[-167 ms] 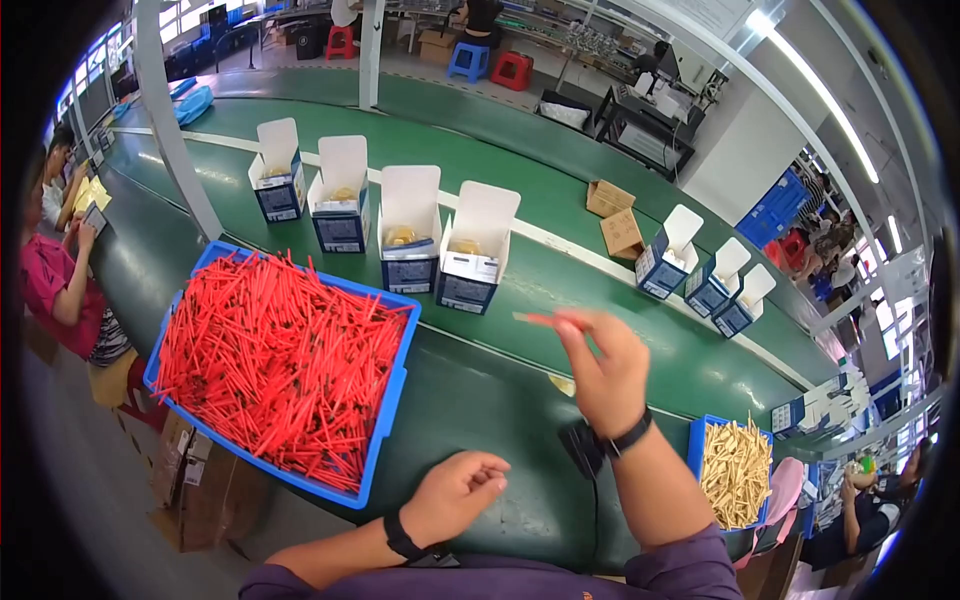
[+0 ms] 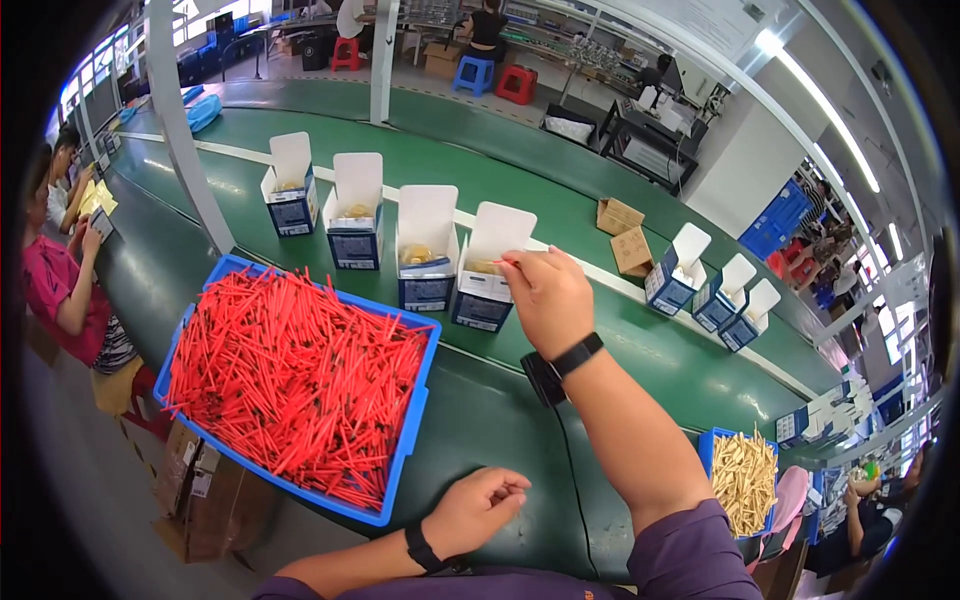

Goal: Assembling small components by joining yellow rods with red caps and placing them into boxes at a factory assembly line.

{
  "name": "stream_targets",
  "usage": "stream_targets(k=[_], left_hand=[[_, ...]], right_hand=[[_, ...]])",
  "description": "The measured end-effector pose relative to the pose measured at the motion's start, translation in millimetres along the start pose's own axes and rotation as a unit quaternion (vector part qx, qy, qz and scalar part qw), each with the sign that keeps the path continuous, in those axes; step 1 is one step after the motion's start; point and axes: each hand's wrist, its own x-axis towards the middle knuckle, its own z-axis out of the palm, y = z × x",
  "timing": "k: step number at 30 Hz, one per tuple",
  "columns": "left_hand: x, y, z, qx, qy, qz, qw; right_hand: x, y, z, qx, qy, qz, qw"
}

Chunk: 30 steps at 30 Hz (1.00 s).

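Observation:
My right hand (image 2: 548,305) is closed in a pinch at the open blue-and-white carton (image 2: 484,308), the rightmost of the near group. A slim red stick (image 2: 507,262) shows just past its fingertips; the fingers cover most of it. Inside that carton is a yellowish item, partly hidden by the hand. My left hand (image 2: 478,512) hovers over or rests on the green bench, fingers loosely bent and apart, with nothing visible in it. To its left stands a blue bin (image 2: 408,440) heaped with red sticks (image 2: 300,380). Another carton (image 2: 425,290) with a yellowish item adjoins the right hand's carton.
Two more open cartons (image 2: 353,245) stand farther left. Three smaller-looking cartons (image 2: 668,290) are at the right, near brown boxes (image 2: 632,250). A blue bin of gold-coloured sticks (image 2: 743,480) sits at the right. A black device (image 2: 543,378) with a cable is beneath my right wrist.
My right hand has moved left and away from me, bringing the red stick to the carton. My left hand keeps nearly the same place and pose. The whole view has shifted slightly.

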Motion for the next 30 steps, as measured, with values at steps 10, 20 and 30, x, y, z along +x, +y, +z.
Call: stream_targets(k=[10, 20, 30], left_hand=[[0, 7, -12, -0.014, -0.028, 0.005, 1.000], [2, 7, -14, -0.010, -0.042, 0.016, 0.999], [0, 6, -14, -0.017, -0.043, -0.018, 0.999]], right_hand=[[7, 11, 43, -0.034, -0.015, -0.095, 0.995], [34, -1, 47, -0.026, -0.163, -0.062, 0.984], [-7, 4, 39, 0.034, -0.112, -0.102, 0.988]])
